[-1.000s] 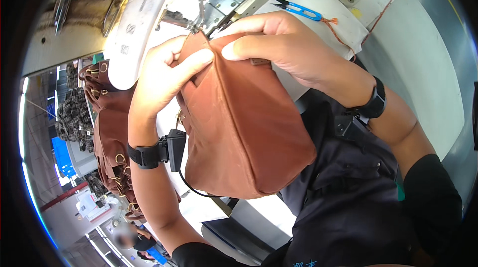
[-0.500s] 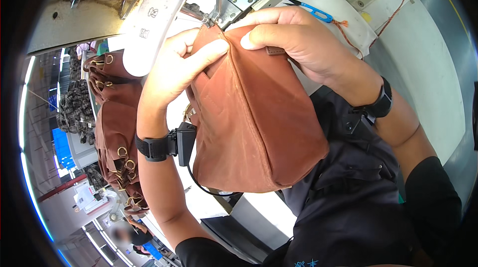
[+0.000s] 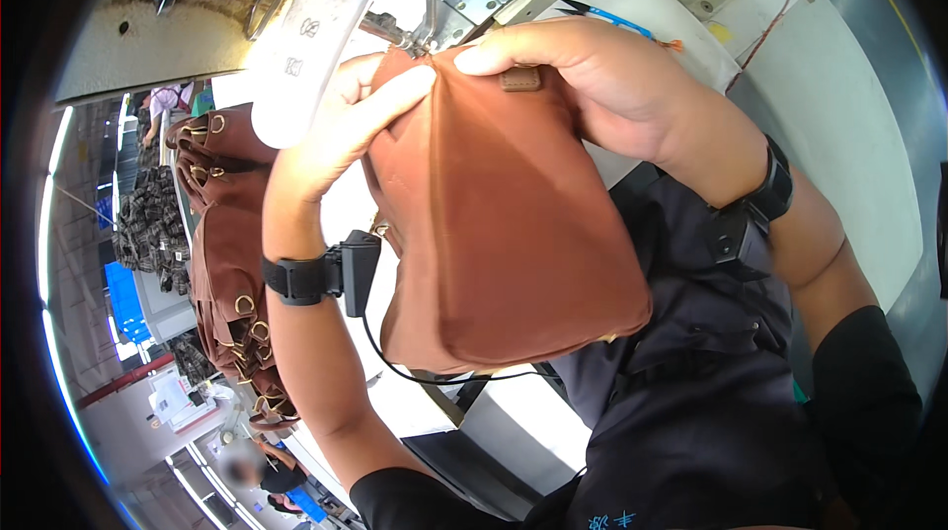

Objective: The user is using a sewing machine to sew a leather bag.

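A reddish-brown bag (image 3: 533, 224) hangs from both my hands, its upper edge at the presser foot (image 3: 420, 41) of a sewing machine (image 3: 188, 26). My left hand (image 3: 346, 125) pinches the bag's upper left part, thumb lying along the seam near the foot. On the other side my right hand (image 3: 602, 76) grips the top edge, thumb on the front and fingers behind, out of sight. Beside that thumb sits a small stitched brown tab (image 3: 521, 80). The needle's contact with the bag is too small to make out.
Several more brown bags with gold-coloured rings (image 3: 232, 253) are piled at the left. Blue thread snips (image 3: 607, 16) lie on the white table beyond my right hand. A translucent white guard (image 3: 316, 36) stands left of the needle. Farther off, a person (image 3: 281, 476) is at lower left.
The bag has turned, so its seam runs more upright and more of its right face shows. My right hand and the tab have shifted slightly left.
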`<action>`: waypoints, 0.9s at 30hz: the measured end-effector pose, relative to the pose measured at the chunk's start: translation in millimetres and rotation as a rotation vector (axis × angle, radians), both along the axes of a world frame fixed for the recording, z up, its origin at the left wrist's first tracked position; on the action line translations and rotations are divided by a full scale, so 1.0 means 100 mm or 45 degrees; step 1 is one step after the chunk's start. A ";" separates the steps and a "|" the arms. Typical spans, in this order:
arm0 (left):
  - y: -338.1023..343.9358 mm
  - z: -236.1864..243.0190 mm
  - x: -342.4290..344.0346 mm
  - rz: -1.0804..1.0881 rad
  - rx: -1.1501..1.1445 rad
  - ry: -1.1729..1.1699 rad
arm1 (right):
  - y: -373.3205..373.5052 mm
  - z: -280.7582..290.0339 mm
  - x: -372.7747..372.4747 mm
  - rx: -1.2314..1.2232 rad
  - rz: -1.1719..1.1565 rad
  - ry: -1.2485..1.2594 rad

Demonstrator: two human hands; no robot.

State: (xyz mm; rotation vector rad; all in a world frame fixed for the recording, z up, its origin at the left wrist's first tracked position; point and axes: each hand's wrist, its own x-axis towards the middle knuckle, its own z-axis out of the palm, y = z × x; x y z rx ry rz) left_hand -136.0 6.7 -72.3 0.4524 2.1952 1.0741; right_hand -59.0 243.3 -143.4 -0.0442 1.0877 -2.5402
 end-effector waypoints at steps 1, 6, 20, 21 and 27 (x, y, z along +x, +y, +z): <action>0.00 0.03 -0.03 -0.018 -0.044 -0.028 | 0.01 0.00 0.00 -0.080 0.062 -0.055; 0.02 0.06 -0.03 -0.009 -0.047 -0.026 | 0.00 -0.04 -0.01 -0.208 0.216 -0.256; -0.08 -0.02 -0.13 -0.038 0.003 -0.044 | -0.03 -0.17 -0.07 -0.321 0.344 -0.149; -0.08 -0.01 -0.14 -0.038 -0.058 -0.021 | -0.04 -0.18 -0.07 -0.317 0.354 -0.156; 0.01 0.03 -0.03 -0.032 -0.169 0.154 | 0.00 -0.03 -0.02 0.105 0.237 0.024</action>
